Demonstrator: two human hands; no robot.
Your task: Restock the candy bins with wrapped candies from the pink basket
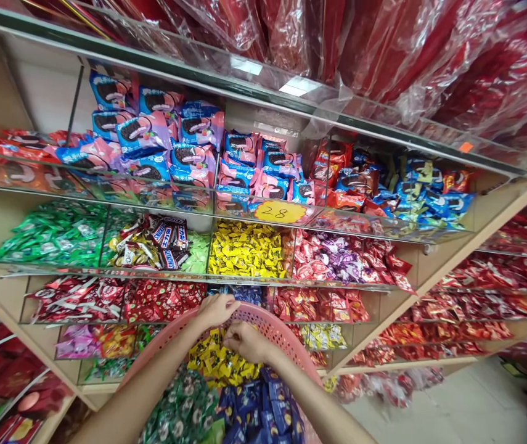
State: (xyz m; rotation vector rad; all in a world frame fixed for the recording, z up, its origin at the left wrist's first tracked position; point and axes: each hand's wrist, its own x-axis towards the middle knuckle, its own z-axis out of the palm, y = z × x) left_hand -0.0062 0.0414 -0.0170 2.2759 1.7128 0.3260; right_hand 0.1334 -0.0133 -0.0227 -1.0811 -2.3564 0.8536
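Note:
My left hand (217, 310) grips the far rim of a pink perforated plastic basket (291, 338), its fingers bent over the edge. Inside the basket, my right hand (247, 341) is closed just above a heap of yellow-wrapped candies (217, 365); whatever it may hold is hidden. Nearer to me lie dark green wrapped candies (180, 404) on the left. Dark blue packets (263, 410) fill the right side. A few light green wrappers (214, 431) show at the bottom edge.
Behind the basket rises a slanted wooden shelf unit with clear dividers (208, 246). It holds yellow candies (245, 250), green candies (60, 234), blue-and-pink cookie packs (145, 132) and red packets (166, 299). A yellow tag (279, 211) reads 28. Plastic-wrapped red goods (383, 55) lie on top.

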